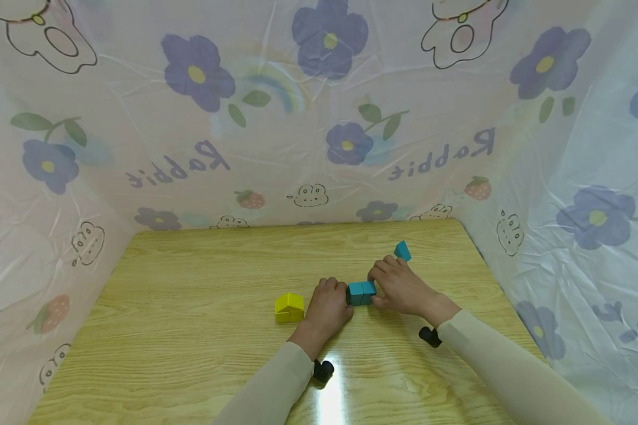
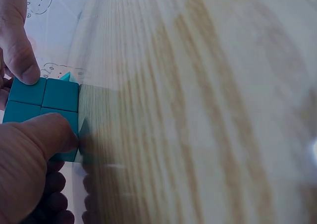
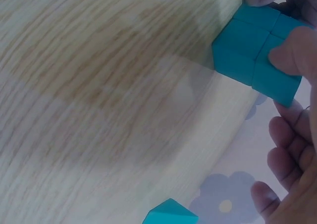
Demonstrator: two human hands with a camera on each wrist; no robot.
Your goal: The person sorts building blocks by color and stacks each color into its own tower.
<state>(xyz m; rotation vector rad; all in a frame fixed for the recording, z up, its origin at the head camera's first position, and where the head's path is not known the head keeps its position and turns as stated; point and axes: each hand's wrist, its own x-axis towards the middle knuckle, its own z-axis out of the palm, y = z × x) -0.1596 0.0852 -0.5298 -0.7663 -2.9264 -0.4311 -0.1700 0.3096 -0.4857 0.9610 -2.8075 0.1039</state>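
Several teal blocks stand pressed together in a square-looking stack on the table, between both hands. From the left, my left hand grips the stack; in the left wrist view its thumb lies on the lower block. My right hand pinches the right side of the stack. The right wrist view shows that thumb on one teal block, with the other fingers curled beyond. Past the right hand, a loose teal triangular block rests on the table, also visible low in the right wrist view.
Left of the left hand sits a group of yellow blocks with a peaked top. The wooden table meets patterned cloth at the back and sides. Black wrist-camera parts hang under both sleeves.
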